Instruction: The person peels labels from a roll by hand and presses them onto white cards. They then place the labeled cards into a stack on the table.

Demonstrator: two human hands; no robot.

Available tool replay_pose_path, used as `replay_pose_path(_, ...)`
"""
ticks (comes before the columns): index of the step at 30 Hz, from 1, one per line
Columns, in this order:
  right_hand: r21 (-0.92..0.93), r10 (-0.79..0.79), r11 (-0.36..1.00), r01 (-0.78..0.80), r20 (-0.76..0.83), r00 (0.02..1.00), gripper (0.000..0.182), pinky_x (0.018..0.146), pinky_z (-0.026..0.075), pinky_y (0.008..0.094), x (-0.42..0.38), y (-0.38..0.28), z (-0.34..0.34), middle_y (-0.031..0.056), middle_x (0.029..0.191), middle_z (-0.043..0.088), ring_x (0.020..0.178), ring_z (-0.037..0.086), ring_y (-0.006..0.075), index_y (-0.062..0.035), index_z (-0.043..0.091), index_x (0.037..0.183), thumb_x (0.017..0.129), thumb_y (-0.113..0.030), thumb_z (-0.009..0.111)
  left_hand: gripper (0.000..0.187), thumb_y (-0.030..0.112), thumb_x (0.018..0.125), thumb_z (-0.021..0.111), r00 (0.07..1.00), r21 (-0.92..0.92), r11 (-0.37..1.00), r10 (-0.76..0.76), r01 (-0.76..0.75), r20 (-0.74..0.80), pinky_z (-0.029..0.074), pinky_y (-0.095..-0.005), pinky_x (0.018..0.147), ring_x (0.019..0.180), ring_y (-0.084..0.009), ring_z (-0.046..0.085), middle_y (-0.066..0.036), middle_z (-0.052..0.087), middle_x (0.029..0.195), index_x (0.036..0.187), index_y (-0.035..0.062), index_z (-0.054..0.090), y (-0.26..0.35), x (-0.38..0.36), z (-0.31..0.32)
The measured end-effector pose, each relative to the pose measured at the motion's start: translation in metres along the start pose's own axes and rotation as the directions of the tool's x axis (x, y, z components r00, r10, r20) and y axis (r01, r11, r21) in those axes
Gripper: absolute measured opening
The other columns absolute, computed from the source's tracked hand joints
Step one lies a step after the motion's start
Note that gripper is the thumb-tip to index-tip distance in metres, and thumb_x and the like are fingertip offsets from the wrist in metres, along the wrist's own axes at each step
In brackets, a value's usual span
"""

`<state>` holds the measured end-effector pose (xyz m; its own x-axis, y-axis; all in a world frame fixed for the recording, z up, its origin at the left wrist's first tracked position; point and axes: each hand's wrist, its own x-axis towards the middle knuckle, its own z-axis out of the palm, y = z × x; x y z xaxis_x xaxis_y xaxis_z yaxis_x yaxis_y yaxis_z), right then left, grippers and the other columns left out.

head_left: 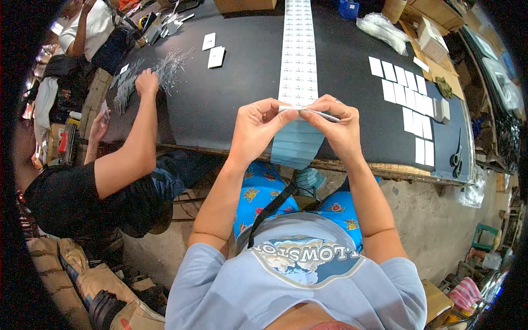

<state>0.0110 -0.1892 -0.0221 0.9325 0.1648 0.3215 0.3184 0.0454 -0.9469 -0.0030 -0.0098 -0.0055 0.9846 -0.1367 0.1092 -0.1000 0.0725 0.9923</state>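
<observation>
My left hand (256, 125) and my right hand (340, 124) meet just above the front part of the black table. Thumbs and fingers of both pinch a thin white piece of card or paper (287, 108), seen nearly edge-on and partly covered by my fingers. Under my hands runs a long strip of white printed labels (298, 55), laid from the far side towards me. Its near end (297, 144) looks bluish and droops over the table's front edge.
On the right, white cards (389, 91) lie in rows, with black scissors (456, 157) nearby. Farther back is a clear plastic bag (382, 32). At left, a co-worker's hand (147, 82) reaches to thin grey strands (171, 67); two small white stacks (216, 57) lie beyond.
</observation>
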Motion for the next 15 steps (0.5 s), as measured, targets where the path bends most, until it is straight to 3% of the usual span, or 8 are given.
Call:
replay_pose_path(4,-0.058,-0.019,0.998,0.020,0.012,1.000,0.012,0.073,0.048,0.0243,0.0000,-0.0004,-0.0028,0.0055,0.084,0.069,0.080,0.063,0.0114,-0.0037,0.074,0.087,0.075,-0.004,0.076,0.011,0.007,0.086,0.069,1.000,0.062,0.998,-0.030,0.030,-0.006,0.045,-0.0183,0.060,0.071,-0.0043,0.059,-0.003,0.068,0.081,0.095,0.0011,0.066,0.0001,-0.0003,-0.0072)
replay_pose_path(6,0.008,0.073,0.997,-0.072,-0.021,0.997,0.013,0.073,0.048,0.0243,-0.0016,-0.0056,0.0016,0.0057,0.084,0.069,0.081,0.063,0.0113,-0.0035,0.074,0.087,0.074,-0.005,0.077,0.010,0.007,0.086,0.069,1.000,0.047,0.999,-0.021,0.021,-0.006,0.044,-0.0177,0.060,0.071,-0.0039,0.058,-0.002,0.068,0.081,0.093,0.0010,0.067,0.0011,-0.0011,-0.0059)
replay_pose_path(10,0.048,0.073,0.996,-0.073,0.001,0.997,0.013,0.072,0.049,0.0244,-0.0026,-0.0042,0.0041,0.0058,0.084,0.069,0.080,0.063,0.0111,-0.0034,0.075,0.087,0.074,-0.005,0.078,0.007,0.006,0.086,0.069,1.000,0.014,1.000,0.024,-0.023,-0.012,0.040,-0.0162,0.058,0.067,-0.0022,0.055,-0.001,0.067,0.078,0.090,0.0005,0.067,0.0007,-0.0030,-0.0020)
replay_pose_path(15,0.025,0.079,0.997,-0.079,0.019,0.997,0.014,0.071,0.049,0.0241,-0.0020,-0.0036,0.0020,0.0065,0.084,0.069,0.079,0.063,0.0118,-0.0033,0.075,0.087,0.074,-0.005,0.078,0.008,0.005,0.086,0.068,0.998,0.012,0.998,0.062,-0.062,-0.018,0.045,-0.0176,0.061,0.070,-0.0034,0.059,-0.005,0.069,0.077,0.090,-0.0022,0.067,-0.0033,-0.0030,-0.0025)
